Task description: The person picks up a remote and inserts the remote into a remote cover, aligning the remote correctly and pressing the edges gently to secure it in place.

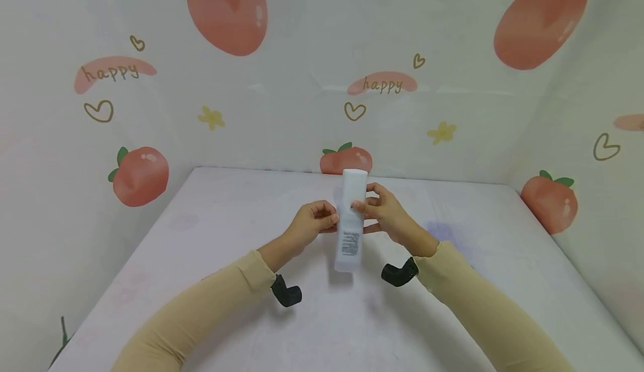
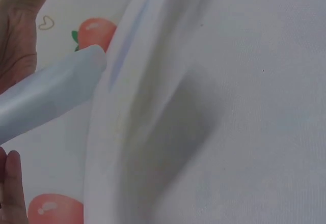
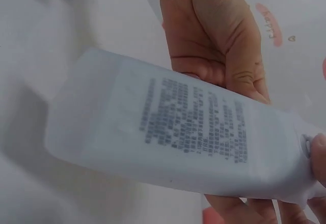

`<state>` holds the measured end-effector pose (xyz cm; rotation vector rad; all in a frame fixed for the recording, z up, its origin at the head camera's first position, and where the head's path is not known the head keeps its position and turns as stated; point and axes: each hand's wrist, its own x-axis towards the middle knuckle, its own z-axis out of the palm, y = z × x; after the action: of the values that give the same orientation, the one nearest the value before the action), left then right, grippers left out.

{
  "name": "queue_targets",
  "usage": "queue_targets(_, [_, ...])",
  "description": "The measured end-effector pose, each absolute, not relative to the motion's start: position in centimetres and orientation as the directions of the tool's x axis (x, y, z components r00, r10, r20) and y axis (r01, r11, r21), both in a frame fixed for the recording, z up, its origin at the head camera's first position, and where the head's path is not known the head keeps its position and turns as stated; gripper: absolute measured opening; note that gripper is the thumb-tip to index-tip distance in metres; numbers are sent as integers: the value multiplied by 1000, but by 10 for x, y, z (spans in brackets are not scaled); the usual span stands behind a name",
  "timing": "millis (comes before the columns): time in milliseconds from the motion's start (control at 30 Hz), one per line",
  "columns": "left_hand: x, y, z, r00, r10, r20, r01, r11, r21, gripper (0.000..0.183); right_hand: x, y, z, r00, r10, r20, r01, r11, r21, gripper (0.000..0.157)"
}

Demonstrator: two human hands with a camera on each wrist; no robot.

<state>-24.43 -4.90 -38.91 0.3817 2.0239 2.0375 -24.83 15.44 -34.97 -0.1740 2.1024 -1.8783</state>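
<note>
A: Where is the white bottle (image 1: 350, 215), and what are the fingers doing?

B: It is hanging upright with a slight tilt between two hands over the table (image 1: 251, 193), its printed text (image 3: 193, 119) facing the person. The right hand (image 1: 394, 215) is gripping it, thumb lying across the front and fingers reaching round the far side. The left hand (image 1: 309, 224) is pinching at the opposite edge, its fingers curling narrow; exactly what the tips are catching is not showing.

A: Why that hold?

B: Probably the right hand is bearing the weight while the left is steadying the side. A shadow (image 2: 175, 137) is falling apart from the bottle, suggesting the base is hovering.

A: And the room around it?

B: The table's back edge (image 1: 276, 170) is running behind the bottle, patterned cloth (image 1: 302, 109) rising beyond. Both side edges are lying well apart, apparently leaving space sideways. Closer in, black wrist mounts (image 1: 401, 273) are flanking the base, possibly limiting how near the wrists can come.
</note>
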Motion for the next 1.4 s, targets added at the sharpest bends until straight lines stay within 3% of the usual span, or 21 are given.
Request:
queue_targets(167, [-243, -47, -388, -928, 371, -26, -31, -9, 999, 11, -245, 155, -346, -942, -302, -147, 110, 136, -985, 48])
queue_targets(467, [-243, -46, -386, -959, 284, -17, -28, -32, 999, 9, -245, 153, -347, -939, -308, -151, 102, 169, -980, 46])
queue_targets(733, [-241, -41, -392, -957, 287, -45, -64, -57, 996, 18, -247, 161, -350, -889, -418, -187, 105, 211, -972, 42])
queue_targets(967, [-239, -35, -391, -961, 272, -46, -65, -64, 996, 16, -250, 166, -343, -845, -497, -200, 58, 287, -956, 51])
queue_targets(1400, [-238, -26, -390, -989, 148, -23, -41, -119, 992, 11, -254, 164, -336, -822, -525, -220, 32, 343, -939, 52])
